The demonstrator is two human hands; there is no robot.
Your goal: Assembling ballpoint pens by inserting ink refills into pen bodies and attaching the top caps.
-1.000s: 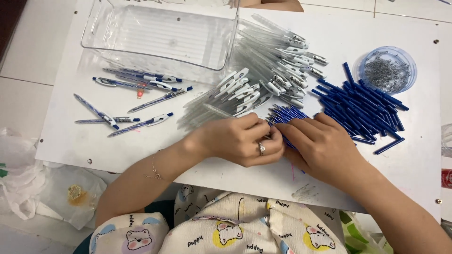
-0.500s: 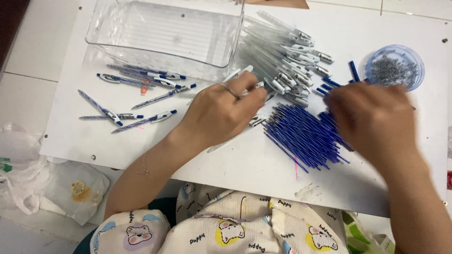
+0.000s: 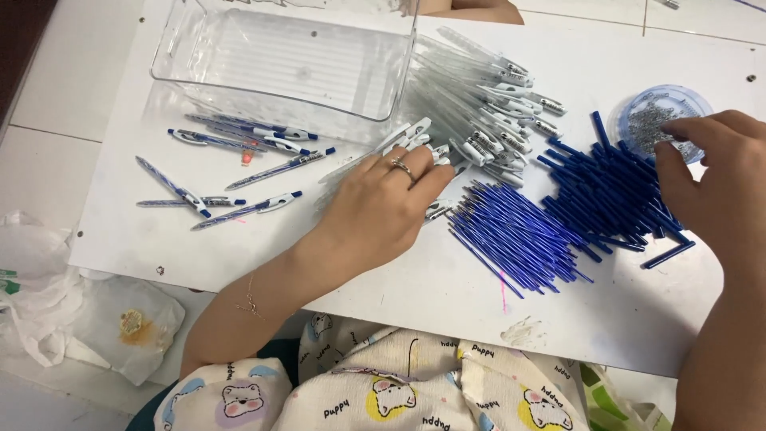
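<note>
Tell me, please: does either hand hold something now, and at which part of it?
It cannot be told. The left hand lies on the clear pen barrels; the right hand reaches into the round dish of springs.

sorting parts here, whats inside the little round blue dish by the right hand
The round blue dish holds a heap of small silvery metal bits. The right hand covers its near edge, hiding what lies there.

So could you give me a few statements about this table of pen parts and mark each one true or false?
1. The left hand rests on the clear pen barrels. True.
2. The right hand holds a finished pen. False: its fingers reach to the round dish of springs.
3. The clear plastic bin is full of pens. False: it is empty.
4. Assembled pens lie left of the left hand. True.
5. The thin blue refills are red. False: blue.
</note>
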